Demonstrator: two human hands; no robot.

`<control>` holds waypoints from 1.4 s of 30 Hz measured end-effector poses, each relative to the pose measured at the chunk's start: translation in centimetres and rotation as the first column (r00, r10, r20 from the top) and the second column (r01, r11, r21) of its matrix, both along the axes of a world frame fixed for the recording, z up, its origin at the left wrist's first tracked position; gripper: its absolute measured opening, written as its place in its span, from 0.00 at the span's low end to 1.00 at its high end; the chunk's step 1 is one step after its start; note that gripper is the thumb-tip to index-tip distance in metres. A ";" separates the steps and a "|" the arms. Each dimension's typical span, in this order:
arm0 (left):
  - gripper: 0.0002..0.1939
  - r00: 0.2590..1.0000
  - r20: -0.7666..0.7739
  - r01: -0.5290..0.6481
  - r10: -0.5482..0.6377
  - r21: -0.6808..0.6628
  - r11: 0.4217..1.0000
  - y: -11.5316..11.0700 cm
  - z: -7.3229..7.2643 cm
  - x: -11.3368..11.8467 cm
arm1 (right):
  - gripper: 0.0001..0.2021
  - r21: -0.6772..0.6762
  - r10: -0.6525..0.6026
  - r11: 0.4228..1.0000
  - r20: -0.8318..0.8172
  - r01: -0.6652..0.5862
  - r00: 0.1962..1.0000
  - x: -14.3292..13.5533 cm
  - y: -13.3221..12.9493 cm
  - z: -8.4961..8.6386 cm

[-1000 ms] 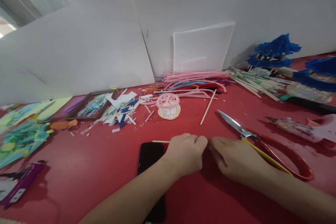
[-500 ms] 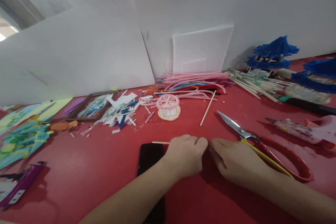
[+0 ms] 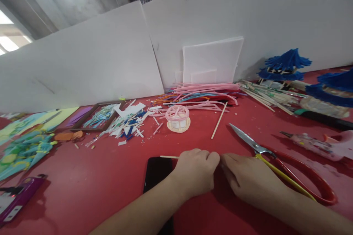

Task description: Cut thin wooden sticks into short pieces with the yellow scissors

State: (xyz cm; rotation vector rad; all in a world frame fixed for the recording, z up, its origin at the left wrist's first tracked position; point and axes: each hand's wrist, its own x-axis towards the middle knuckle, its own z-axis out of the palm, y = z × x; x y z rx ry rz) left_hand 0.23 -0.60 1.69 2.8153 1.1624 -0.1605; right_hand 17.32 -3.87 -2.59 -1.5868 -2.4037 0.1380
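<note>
My left hand [image 3: 195, 172] is closed round a thin wooden stick [image 3: 168, 157], whose end sticks out to the left above a black phone [image 3: 158, 172]. My right hand [image 3: 239, 174] is closed close beside it, fingertips nearly touching the left; what it pinches, if anything, is hidden. Beyond the hands stands a small round model [image 3: 178, 118] with a pink ring top and a pale base. Another stick [image 3: 219, 120] lies to its right. Scissors with red handles [image 3: 306, 170] lie right of my right hand.
Pink strips [image 3: 206, 88] and a pile of sticks [image 3: 268, 95] lie at the back. Paper scraps [image 3: 129, 117] and a frame [image 3: 79, 123] are left. A pink glue gun [image 3: 317, 146] and blue-roofed models [image 3: 288, 60] are right. A purple power strip [image 3: 20, 198] is front left.
The view has tilted up slightly, so things on the table appear lower and a green exit sign shows. Both hands keep nearly the same pose together.
</note>
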 end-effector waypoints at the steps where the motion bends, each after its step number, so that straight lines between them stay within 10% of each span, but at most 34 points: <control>1: 0.11 1.000 -0.001 0.000 0.000 0.002 1.000 0.0 0.0 0.0 | 0.11 -0.006 -0.002 1.000 0.000 0.002 1.000 0.0 0.0 0.0; 20: 0.08 0.999 -0.030 -0.030 0.030 0.006 1.000 -0.4 0.4 0.6 | 0.11 -0.053 -0.066 0.996 -0.031 0.065 0.997 -0.5 0.1 0.6; 29: 0.07 0.973 0.154 0.104 -0.175 0.386 0.917 0.6 -1.4 -0.5 | 0.17 0.079 -0.024 0.996 -0.189 0.040 0.982 1.0 0.7 0.6; 34: 0.10 0.846 0.342 0.136 -0.409 0.602 0.786 1.6 -2.0 -1.3 | 0.15 0.258 0.094 0.966 -0.469 0.035 0.878 1.1 0.7 1.1; 42: 0.16 0.713 0.453 0.217 -0.536 0.584 0.783 1.3 -1.5 -1.1 | 0.11 -0.086 -0.090 0.996 -0.749 0.038 0.656 0.8 0.3 1.6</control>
